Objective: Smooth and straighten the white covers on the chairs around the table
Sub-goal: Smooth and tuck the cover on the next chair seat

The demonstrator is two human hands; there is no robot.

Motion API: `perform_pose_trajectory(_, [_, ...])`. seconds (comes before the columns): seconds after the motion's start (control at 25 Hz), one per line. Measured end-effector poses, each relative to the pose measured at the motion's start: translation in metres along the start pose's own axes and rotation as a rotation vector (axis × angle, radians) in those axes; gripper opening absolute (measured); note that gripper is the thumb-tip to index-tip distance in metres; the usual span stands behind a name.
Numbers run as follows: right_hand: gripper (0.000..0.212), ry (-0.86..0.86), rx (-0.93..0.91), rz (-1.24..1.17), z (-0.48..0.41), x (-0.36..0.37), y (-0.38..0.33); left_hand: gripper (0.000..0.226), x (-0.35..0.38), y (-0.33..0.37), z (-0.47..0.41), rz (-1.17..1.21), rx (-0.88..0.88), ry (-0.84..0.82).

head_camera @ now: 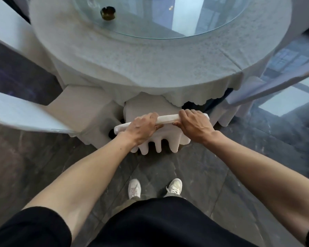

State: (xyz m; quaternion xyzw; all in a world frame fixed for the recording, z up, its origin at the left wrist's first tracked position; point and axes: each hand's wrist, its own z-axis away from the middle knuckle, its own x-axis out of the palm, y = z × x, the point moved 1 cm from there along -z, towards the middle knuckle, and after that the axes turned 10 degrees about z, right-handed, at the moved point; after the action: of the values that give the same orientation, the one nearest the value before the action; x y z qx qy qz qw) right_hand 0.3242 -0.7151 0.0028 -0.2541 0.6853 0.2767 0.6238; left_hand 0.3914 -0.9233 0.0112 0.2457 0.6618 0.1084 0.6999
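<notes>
A chair in a white cover (pixel 166 120) stands right in front of me, pushed under the round table (pixel 150 68), seen from above. My left hand (pixel 143 128) grips the top edge of the covered backrest towards its left end. My right hand (pixel 194 124) grips the same edge towards its right end. The cover's skirt hangs below my hands in folds that end in a scalloped hem. The seat is mostly hidden under the tablecloth.
A white-covered chair (pixel 75 111) stands close on the left and another (pixel 227 111) on the right. The table carries a glass turntable (pixel 159 24) with a small brass dish (pixel 108 13). The floor is dark stone tile (pixel 221 175). My feet are just behind the chair.
</notes>
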Motion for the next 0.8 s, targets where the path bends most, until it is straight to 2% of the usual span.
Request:
perform_pose_trajectory(0.32, [0.053,0.115,0.072,0.05,0.044,0.004,-0.088,0.029,-0.007,-0.042,0.069,-0.044,0.272,-0.019])
perform_pose_trajectory(0.48, [0.055,0.162,0.153,-0.1,0.066,0.005,-0.152,0.045,-0.02,-0.065,0.111,-0.05,0.393,-0.086])
perform_pose_trajectory(0.64, [0.052,0.222,0.185,-0.047,0.084,0.002,-0.221,0.05,-0.038,-0.089,0.16,-0.041,0.486,-0.137])
perform_pose_trajectory(0.8, [0.054,0.249,0.157,0.004,0.091,-0.003,-0.28,0.027,-0.05,-0.121,0.204,-0.109,0.535,-0.198])
